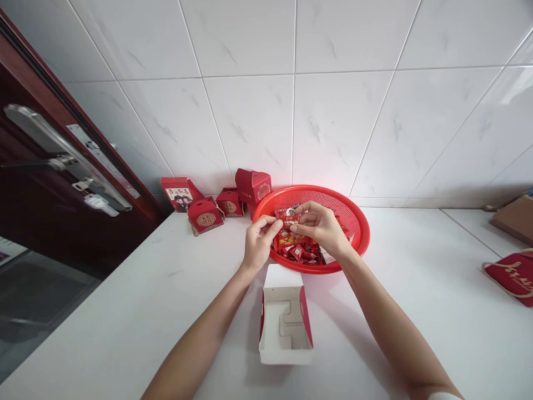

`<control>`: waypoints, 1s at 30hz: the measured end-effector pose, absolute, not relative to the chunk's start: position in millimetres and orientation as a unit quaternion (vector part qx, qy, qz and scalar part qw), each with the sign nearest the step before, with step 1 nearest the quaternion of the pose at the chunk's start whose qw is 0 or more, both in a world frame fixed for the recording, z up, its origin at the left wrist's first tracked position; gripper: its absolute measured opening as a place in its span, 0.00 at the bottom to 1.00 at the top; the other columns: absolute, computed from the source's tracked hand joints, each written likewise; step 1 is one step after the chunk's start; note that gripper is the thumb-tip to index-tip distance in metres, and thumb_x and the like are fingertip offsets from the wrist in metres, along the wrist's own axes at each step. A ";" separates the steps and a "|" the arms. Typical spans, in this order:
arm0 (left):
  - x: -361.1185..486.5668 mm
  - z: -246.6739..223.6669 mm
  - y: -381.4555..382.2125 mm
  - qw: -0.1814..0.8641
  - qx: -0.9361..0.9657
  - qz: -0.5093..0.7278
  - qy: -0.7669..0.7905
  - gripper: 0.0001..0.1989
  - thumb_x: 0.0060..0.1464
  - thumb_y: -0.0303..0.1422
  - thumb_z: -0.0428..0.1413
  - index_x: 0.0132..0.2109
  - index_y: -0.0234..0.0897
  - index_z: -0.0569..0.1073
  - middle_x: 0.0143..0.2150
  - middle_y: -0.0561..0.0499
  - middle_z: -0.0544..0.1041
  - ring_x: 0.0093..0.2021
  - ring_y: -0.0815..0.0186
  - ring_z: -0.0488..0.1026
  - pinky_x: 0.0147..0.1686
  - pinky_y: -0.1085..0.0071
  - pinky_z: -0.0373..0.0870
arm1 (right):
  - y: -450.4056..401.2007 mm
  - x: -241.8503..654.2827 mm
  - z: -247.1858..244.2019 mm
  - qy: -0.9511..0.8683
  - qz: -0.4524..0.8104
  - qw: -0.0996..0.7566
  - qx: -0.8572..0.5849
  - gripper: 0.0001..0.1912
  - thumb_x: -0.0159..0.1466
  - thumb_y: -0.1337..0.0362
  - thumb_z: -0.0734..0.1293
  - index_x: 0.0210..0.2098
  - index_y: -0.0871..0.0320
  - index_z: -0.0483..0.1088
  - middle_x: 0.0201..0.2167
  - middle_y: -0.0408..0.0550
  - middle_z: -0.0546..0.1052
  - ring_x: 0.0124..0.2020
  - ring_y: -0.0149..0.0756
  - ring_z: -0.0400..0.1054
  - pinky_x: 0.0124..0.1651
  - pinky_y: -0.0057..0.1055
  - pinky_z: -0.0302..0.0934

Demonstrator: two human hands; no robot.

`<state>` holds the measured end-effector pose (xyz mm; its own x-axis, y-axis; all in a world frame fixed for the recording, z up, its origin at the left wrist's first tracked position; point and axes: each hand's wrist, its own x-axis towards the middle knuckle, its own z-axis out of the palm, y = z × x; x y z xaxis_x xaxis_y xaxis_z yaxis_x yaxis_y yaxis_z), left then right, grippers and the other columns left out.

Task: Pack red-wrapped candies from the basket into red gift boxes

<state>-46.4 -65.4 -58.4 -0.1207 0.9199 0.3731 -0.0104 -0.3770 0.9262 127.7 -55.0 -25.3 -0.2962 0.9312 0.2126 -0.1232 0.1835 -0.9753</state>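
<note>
Candy packet is hovering over the red basket, the left hand and right hand pinching its 2 sides between thumbs and fingers. 1 open box is sitting on the table, nearer the camera.

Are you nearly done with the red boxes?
Partly, it seems. At the back, a red box looks folded shut. The left hand and right hand seem to pinch a red packet over the basket. The open box looks empty, so filling and closing it are probably left.
</note>
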 end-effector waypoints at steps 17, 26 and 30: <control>-45.8 -58.8 -66.0 0.361 0.555 0.622 0.417 0.17 0.50 0.48 0.66 0.28 0.38 0.75 0.27 0.53 0.76 0.31 0.64 0.72 0.35 0.69 0.72 | -57.0 125.5 -24.9 -0.685 0.441 0.439 -0.380 0.27 0.55 0.43 0.77 0.17 0.56 0.65 0.17 0.44 0.74 0.20 0.34 0.68 0.23 0.30 0.59; -47.0 -58.9 -66.2 0.354 0.561 0.619 0.421 0.16 0.51 0.46 0.65 0.29 0.39 0.75 0.27 0.53 0.75 0.31 0.64 0.72 0.36 0.69 0.71 | -56.6 125.5 -25.3 -0.669 0.471 0.434 -0.376 0.26 0.54 0.45 0.78 0.18 0.57 0.68 0.17 0.43 0.74 0.21 0.33 0.68 0.24 0.30 0.62; -47.2 -59.5 -65.5 0.359 0.559 0.620 0.417 0.16 0.51 0.46 0.65 0.28 0.39 0.74 0.28 0.53 0.75 0.31 0.64 0.71 0.36 0.69 0.71 | -57.5 127.9 -23.0 -0.692 0.432 0.426 -0.391 0.26 0.54 0.44 0.78 0.18 0.56 0.67 0.16 0.40 0.70 0.20 0.31 0.64 0.22 0.28 0.57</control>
<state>-47.2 -65.5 -59.5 -0.1184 0.9114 0.3941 0.0217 -0.3945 0.9187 127.9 -57.5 -23.0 -0.3315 0.9092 0.2520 0.1723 0.3209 -0.9313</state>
